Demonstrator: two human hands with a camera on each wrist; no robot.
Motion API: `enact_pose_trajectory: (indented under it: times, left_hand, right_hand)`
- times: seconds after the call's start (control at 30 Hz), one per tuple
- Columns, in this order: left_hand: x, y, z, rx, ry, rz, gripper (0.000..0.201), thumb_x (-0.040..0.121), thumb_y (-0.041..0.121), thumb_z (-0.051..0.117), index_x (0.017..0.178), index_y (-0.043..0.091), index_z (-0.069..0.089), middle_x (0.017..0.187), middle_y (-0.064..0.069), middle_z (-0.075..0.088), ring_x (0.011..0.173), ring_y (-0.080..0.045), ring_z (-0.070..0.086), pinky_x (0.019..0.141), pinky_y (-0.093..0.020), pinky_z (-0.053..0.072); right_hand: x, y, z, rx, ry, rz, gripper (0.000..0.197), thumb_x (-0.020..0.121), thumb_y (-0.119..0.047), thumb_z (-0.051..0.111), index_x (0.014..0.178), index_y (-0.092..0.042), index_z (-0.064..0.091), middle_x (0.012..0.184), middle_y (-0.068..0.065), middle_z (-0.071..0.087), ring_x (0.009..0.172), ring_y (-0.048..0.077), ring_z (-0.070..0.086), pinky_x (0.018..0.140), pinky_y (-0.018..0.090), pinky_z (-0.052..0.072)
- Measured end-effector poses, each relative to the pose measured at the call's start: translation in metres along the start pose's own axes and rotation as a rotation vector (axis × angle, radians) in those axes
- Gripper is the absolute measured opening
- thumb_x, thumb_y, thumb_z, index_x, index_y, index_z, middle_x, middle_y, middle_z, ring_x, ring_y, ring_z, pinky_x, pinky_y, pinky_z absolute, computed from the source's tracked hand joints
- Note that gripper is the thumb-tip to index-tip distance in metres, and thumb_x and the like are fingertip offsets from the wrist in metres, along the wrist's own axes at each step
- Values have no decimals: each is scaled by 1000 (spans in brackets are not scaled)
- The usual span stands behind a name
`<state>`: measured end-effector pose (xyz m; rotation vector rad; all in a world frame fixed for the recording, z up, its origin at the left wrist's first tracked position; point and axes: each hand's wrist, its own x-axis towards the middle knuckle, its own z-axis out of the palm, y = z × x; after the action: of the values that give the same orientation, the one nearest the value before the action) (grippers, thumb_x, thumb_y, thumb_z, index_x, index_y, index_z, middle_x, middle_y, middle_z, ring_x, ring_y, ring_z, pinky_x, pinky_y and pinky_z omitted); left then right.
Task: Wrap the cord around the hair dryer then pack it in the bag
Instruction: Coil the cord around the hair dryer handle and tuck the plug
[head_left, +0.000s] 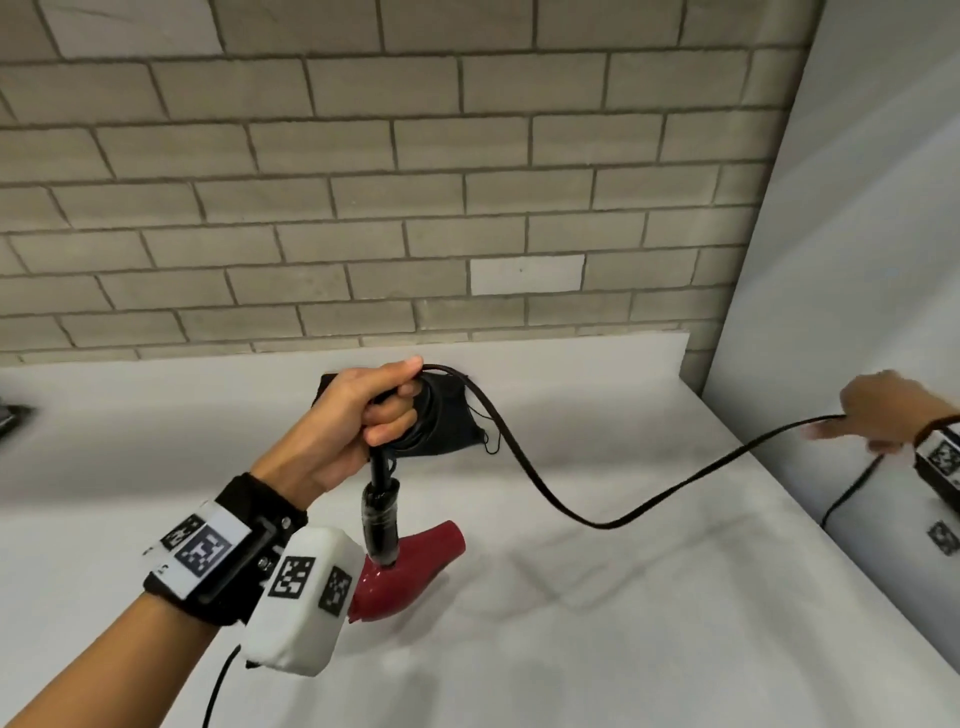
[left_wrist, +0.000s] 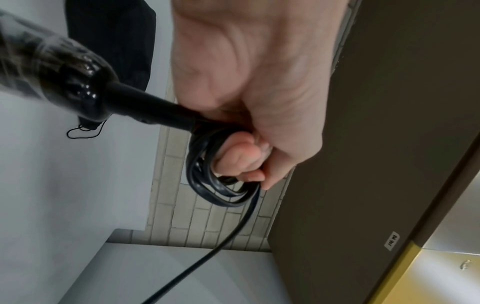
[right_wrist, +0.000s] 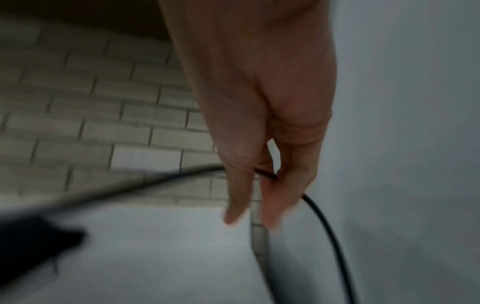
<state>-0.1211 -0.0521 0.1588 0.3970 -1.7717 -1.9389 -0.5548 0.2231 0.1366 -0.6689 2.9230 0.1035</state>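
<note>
Red hair dryer (head_left: 410, 566) hangs nozzle-down above the white tabletop (head_left: 597, 597), near the black bag (head_left: 447, 415) lying by the brick wall. Left hand (head_left: 353, 415) clenches the coiled cord (head_left: 545, 493) at the handle's end. Right hand (head_left: 878, 410), well apart from the bag, pinches the cord's slack.

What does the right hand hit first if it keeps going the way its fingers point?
Likely nothing soon: the right hand, pinching the thin black cord, points left over bare white counter. Depth unclear.
</note>
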Motion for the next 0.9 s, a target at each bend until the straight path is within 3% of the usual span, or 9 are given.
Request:
enact_pose_trajectory:
  times: [0.07,0.1,0.2,0.27,0.37,0.5,0.67,0.77,0.9]
  left_hand:
    - [4,-4,7,-1,-10,-2,30,86,28,54,63,12,44,39,11,22,33,-5,21,41,-19,18]
    - [6,-6,10,-3,-14,-4,30,86,29,54,63,12,44,39,11,22,33,-5,21,42,-20,18]
    - [9,-10,21,-17,-43,-5,30,86,30,55,64,12,45,40,11,22,34,-5,21,43,-22,15]
    - [12,-12,31,-19,-71,-8,30,85,30,56,63,12,46,40,11,22,34,-5,22,44,-22,14]
    - [15,-16,46,-13,-108,-8,31,86,31,56,63,13,46,40,10,22,34,-6,21,43,-22,13]
    - [10,-19,53,-3,-152,3,35,91,32,55,61,16,47,41,9,21,35,-7,22,46,-25,14]
    - [6,-23,57,-11,-197,10,41,93,31,50,54,18,47,38,9,24,34,-8,24,61,-35,20]
    - [4,-21,62,3,-184,3,39,93,35,52,60,14,42,38,9,24,34,-7,26,53,-25,26]
    - [5,-21,67,48,-180,11,37,91,39,51,63,17,44,41,7,24,37,-9,29,51,-22,28]
  right_hand:
    - [-30,-15,-2,-14,2,-108,28,77,-24,75,91,-8,56,82,5,67,76,21,64,60,25,42]
    - [-27,-29,-6,-16,-30,-173,35,79,-13,70,109,-11,51,100,8,65,93,24,61,71,26,42]
    - [-52,-73,-19,76,65,-416,49,91,-12,54,137,-13,38,128,7,54,113,26,54,93,29,41]
    - [-96,-122,-24,417,82,-667,43,91,-42,53,129,-22,47,117,-7,60,103,13,59,93,25,42]
    - [-173,-184,-28,802,-146,-966,55,75,-74,37,114,-39,54,116,-11,65,108,5,62,99,26,46]
    - [-208,-211,-13,831,-199,-1048,55,82,-64,29,112,-23,50,95,-7,65,84,8,68,79,30,56]
    - [-204,-212,5,834,-157,-1020,49,83,-64,35,106,-22,46,68,-7,56,61,3,50,62,25,43]
    - [-201,-213,12,893,-105,-1050,23,94,-47,40,98,-24,44,61,-7,50,56,5,44,59,25,39]
    - [-191,-210,16,980,-61,-1073,20,93,-44,45,90,-25,49,55,-9,49,54,7,45,57,24,38]
